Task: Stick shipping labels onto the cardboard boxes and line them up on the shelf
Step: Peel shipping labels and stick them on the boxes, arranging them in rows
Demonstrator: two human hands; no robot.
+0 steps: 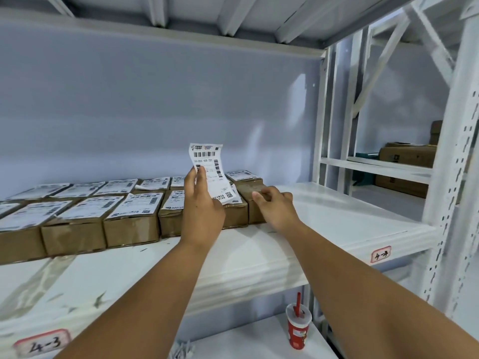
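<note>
On the white shelf (337, 216), two rows of labelled boxes (132, 221), a bare box (247, 195) at their right end touched by the loosely spread fingers (261, 196) of the right hand (274, 206), and just left a label (210, 161) pinched upright in the left hand (202, 206).

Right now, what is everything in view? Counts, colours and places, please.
labelled boxes: about twelve, brown with white labels, two rows on the shelf's left
bare box: one, brown, right end of the front row
shipping label: one, white, held up above the boxes
shelf: one, white, directly ahead
shelf tags: two, red-bordered, on the shelf's front edge
cup: one, red with straw, lower shelf
far boxes: at least two, brown, rack at right
left grip: pinches shipping label
right grip: touches bare box
</note>
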